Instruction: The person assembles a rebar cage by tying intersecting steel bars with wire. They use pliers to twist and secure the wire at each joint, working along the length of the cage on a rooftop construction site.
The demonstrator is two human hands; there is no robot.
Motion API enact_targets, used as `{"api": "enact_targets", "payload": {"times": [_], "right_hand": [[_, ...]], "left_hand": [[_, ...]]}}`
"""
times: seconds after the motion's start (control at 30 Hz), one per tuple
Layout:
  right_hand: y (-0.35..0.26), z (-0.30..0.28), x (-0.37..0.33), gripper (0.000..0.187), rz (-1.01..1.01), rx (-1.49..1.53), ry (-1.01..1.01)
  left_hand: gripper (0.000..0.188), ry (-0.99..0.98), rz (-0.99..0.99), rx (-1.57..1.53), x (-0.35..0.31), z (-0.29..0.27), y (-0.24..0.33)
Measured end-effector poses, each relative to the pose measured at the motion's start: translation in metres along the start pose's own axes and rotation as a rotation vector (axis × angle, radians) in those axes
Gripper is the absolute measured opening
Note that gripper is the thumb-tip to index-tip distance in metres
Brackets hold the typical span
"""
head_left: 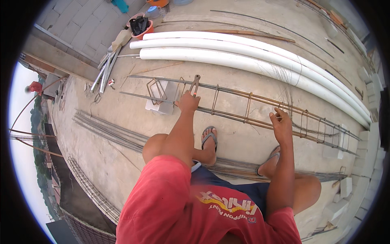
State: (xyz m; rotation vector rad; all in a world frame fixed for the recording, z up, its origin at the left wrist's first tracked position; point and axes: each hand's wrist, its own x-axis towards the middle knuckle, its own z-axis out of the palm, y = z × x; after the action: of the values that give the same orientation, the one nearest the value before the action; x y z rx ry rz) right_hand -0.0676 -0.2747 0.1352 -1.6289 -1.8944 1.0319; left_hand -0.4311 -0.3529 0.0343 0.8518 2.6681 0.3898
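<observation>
A long rebar cage (250, 96) of straight bars and rectangular stirrups stretches across in front of me, its left end above a pale block (168, 87). My left hand (188, 101) is closed around pincers (195, 86) with orange on the handles, their jaws pointing away over the cage's far bar. My right hand (281, 123) is raised at the cage's middle right, fingers bent in toward the thumb; whatever they pinch is too small to make out. Just beyond it, a spray of thin tie wires (286, 83) stands up by the far bars. Loose stirrups (155, 90) hang at the left end.
Beyond the cage lie several white pipes (211, 55). Rebar bundles lie at the left (109, 129) and by my sandalled feet (235, 171). Metal channels (106, 71) and an orange bucket (149, 31) are far left. Pale blocks (346, 187) line the right; an edge drops away left.
</observation>
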Motion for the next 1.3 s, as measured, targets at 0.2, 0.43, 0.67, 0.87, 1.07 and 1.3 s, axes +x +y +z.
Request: {"api": "enact_targets", "payload": {"times": [0.2, 0.43, 0.67, 0.87, 1.07, 1.3], "right_hand": [[-0.028, -0.015, -0.003, 0.05, 0.021, 0.173, -0.179], [-0.094, 0.011, -0.009, 0.058, -0.368, -0.07, -0.21], [-0.094, -0.048, -0.019, 0.029, 0.135, 0.17, -0.415], [-0.048, -0.05, -0.001, 0.02, -0.011, -0.615, -0.677], [-0.085, -0.025, 0.018, 0.04, 0.231, -0.956, -0.928], [-0.108, -0.005, 0.035, 0.034, 0.098, -1.241, -1.027]], "left_hand": [[0.056, 0.198, 0.033, -0.518, -0.01, -0.013, 0.028], [0.067, -0.334, 0.446, -0.99, -0.14, -0.084, 0.164], [0.067, -0.706, 0.096, -0.92, -0.128, -0.02, 0.119], [0.037, -0.952, -0.058, -1.21, -0.174, 0.063, 0.104], [0.023, -0.948, -0.135, -1.275, -0.191, 0.084, 0.11], [0.022, -0.917, -0.079, -1.258, -0.191, 0.08, 0.107]]}}
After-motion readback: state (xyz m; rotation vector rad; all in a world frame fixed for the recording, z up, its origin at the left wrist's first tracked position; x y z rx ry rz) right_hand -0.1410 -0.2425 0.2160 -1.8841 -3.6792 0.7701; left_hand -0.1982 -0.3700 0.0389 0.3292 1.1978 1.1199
